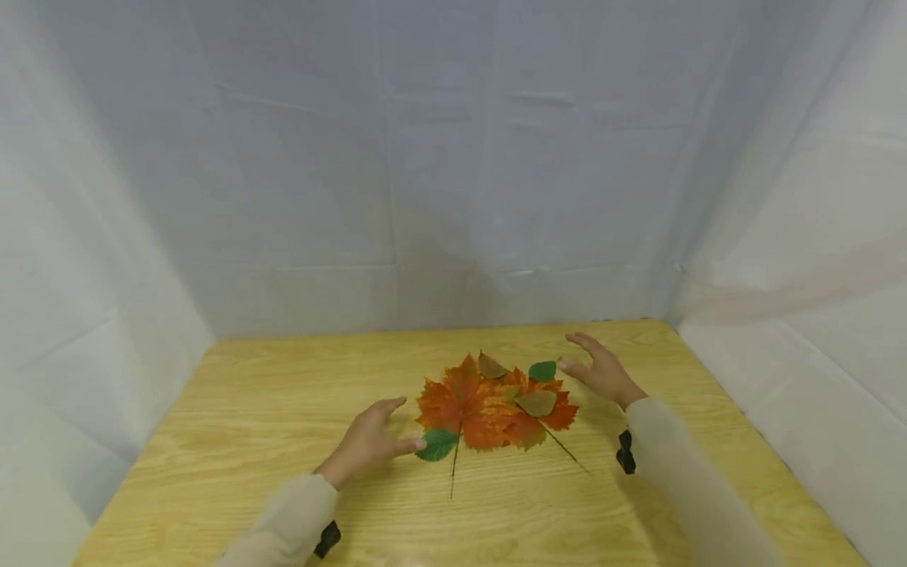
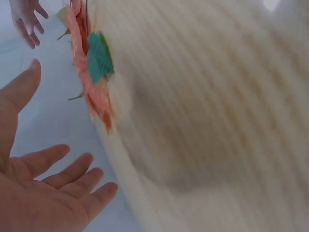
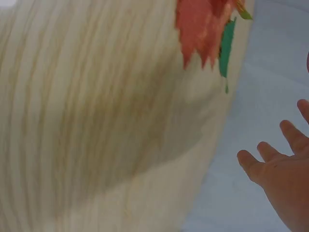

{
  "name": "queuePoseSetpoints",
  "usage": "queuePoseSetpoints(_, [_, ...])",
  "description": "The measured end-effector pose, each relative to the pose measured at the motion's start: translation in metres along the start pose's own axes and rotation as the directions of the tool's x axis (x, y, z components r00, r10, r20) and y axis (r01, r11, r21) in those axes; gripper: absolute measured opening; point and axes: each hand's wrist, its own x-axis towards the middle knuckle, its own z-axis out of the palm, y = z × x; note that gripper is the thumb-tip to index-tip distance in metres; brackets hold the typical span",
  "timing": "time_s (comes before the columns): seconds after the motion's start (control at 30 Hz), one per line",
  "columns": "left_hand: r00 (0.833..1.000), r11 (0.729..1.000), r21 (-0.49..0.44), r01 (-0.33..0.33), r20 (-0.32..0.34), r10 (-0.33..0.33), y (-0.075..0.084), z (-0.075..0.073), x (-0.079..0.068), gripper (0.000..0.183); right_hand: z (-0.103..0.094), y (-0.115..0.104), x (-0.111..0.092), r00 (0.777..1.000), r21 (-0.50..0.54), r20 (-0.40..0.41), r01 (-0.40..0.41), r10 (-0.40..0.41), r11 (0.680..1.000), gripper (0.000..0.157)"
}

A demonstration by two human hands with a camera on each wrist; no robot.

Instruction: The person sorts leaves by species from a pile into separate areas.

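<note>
Large orange-red maple-like leaves [image 1: 483, 413] lie overlapping on the wooden table, two dark stems pointing toward the near edge. Smaller leaves rest on or beside them: a green leaf [image 1: 437, 446] at the lower left, another green leaf [image 1: 542, 371] at the upper right, an olive leaf [image 1: 536, 403] and a brownish leaf [image 1: 490, 365]. To the left of the pile is my left hand [image 1: 372, 441], fingers spread, its thumb by the lower green leaf; contact is unclear. At the right, my right hand [image 1: 602, 374] has extended fingers, near the upper green leaf. Neither hand holds anything.
The pale wooden table [image 1: 283, 394] ends at a hanging white sheet [image 1: 453, 197] behind it. Further white sheets [image 1: 815, 276] hang along both sides. A black band piece [image 1: 626, 453] shows at the right wrist, and a similar one [image 1: 327, 539] at the left.
</note>
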Motion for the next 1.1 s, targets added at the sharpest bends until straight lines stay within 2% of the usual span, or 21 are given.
queuePoseSetpoints(0.1, [1.0,0.999,-0.038,-0.004,0.009,0.005,-0.001,0.008,-0.003,0.078,0.01,0.002,0.001,0.998,0.087,-0.009,-0.056,0.057,0.995,0.064])
queuePoseSetpoints(0.23, [0.999,0.995,-0.095,-0.033,0.018,0.035,-0.003,0.016,-0.005,0.069,0.022,0.009,0.005,0.989,0.198,-0.01,-0.142,0.146,0.97,0.063])
queuePoseSetpoints(0.37, [0.998,0.989,-0.134,-0.064,0.017,0.067,-0.006,0.021,-0.004,0.059,0.033,0.018,0.007,0.983,0.244,-0.026,-0.169,0.181,0.955,0.063])
queuePoseSetpoints(0.57, [0.996,0.982,-0.171,-0.075,0.027,0.08,-0.007,0.027,-0.003,0.046,0.042,0.023,0.008,0.981,0.216,-0.075,-0.159,0.179,0.963,0.06])
queuePoseSetpoints(0.73, [0.996,0.98,-0.182,-0.076,0.023,0.082,-0.006,0.03,-0.003,0.039,0.044,0.025,0.009,0.977,0.248,-0.036,-0.196,0.211,0.949,0.06])
queuePoseSetpoints(0.93, [0.997,0.979,-0.192,-0.066,0.018,0.071,-0.007,0.03,-0.003,0.036,0.044,0.026,0.013,0.978,0.232,0.022,-0.206,0.207,0.951,0.064])
queuePoseSetpoints(1.1, [0.997,0.979,-0.192,-0.072,0.023,0.078,-0.007,0.031,-0.002,0.034,0.046,0.025,0.016,0.976,0.147,0.011,-0.219,0.219,0.965,0.064])
